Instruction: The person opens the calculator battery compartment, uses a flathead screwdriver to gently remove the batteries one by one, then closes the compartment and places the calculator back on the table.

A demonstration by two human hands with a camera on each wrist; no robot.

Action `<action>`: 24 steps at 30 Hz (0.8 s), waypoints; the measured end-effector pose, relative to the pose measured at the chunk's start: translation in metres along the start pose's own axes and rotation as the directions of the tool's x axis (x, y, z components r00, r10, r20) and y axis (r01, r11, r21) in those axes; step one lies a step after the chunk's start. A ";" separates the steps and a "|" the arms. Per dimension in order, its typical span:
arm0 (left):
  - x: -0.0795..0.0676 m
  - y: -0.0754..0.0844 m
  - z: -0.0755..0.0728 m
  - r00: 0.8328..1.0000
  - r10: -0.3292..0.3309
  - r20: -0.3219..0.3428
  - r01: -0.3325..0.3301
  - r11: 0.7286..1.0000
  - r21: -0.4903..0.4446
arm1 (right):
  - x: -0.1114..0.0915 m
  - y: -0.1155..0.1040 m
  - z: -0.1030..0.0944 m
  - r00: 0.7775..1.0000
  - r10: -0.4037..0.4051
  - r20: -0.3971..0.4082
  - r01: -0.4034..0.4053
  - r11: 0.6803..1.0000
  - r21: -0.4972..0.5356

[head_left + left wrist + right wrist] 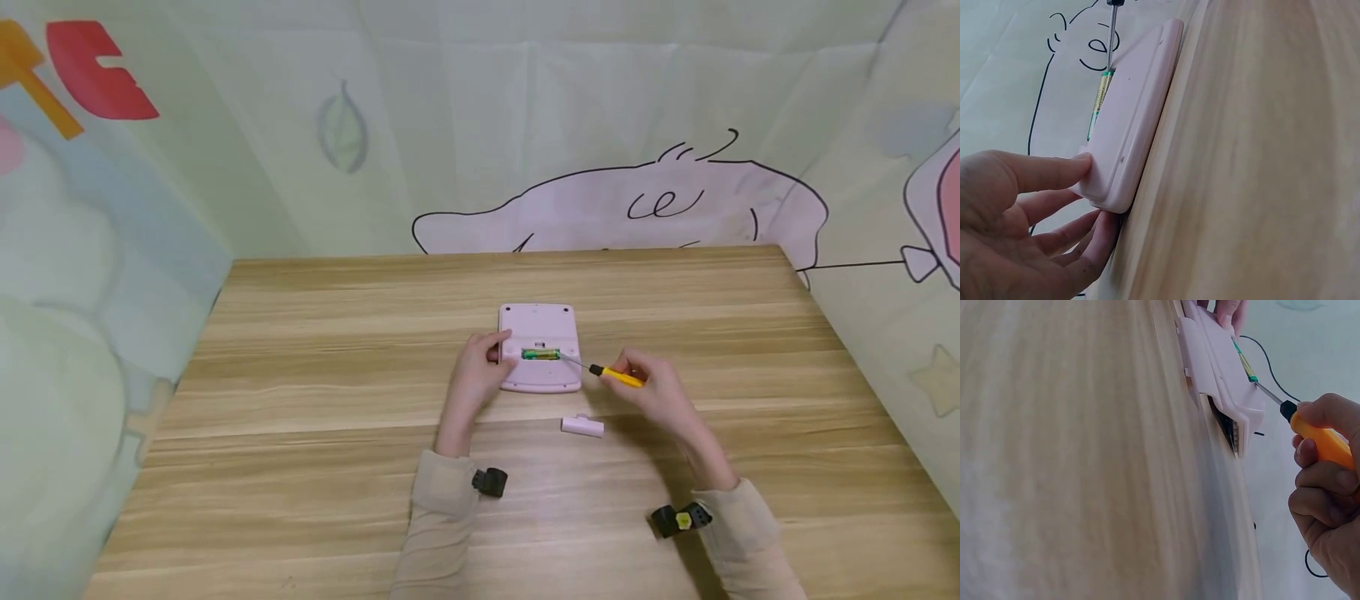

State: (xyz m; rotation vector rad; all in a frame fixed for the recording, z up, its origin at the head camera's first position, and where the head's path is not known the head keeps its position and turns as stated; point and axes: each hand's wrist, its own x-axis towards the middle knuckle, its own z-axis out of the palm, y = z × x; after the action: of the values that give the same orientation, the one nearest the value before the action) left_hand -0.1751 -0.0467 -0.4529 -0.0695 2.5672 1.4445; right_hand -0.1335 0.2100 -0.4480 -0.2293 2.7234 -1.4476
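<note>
A pink calculator [537,321] lies face down on the wooden table, its battery compartment uncovered. A green and gold battery [541,354] sits in that slot. My left hand [477,367] grips the calculator's left edge, thumb on the back and fingers at the side and underneath, as the left wrist view shows. In my right hand [651,388] is a screwdriver [621,377] with a yellow handle and black collar. Its thin metal shaft points left, the tip right at the battery's right end. The pink battery cover [582,426] rests on the table in front of the calculator.
The wood-grain table [322,358] stretches out around both hands. Behind it hangs a printed cloth [465,125] with cartoon drawings, meeting the table's far edge. A black camera strap shows at each wrist.
</note>
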 end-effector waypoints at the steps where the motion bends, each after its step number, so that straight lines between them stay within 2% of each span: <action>1: 0.000 0.000 0.000 1.000 -0.003 0.000 0.003 1.000 -0.002 | 0.000 0.000 0.000 1.000 -0.005 -0.002 0.005 1.000 -0.006; 10: 0.000 -0.001 0.000 1.000 -0.005 -0.001 0.005 1.000 -0.007 | -0.003 -0.007 -0.002 1.000 0.015 -0.010 -0.015 1.000 0.013; 24: 0.001 -0.001 0.001 1.000 -0.011 0.000 0.011 1.000 -0.015 | -0.007 -0.003 -0.002 0.999 0.044 -0.005 -0.044 0.998 -0.052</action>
State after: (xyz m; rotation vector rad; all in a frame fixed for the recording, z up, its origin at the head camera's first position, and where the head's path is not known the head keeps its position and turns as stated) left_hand -0.1754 -0.0460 -0.4548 -0.0852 2.5525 1.4596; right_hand -0.1267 0.2112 -0.4446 -0.1670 2.7534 -1.3695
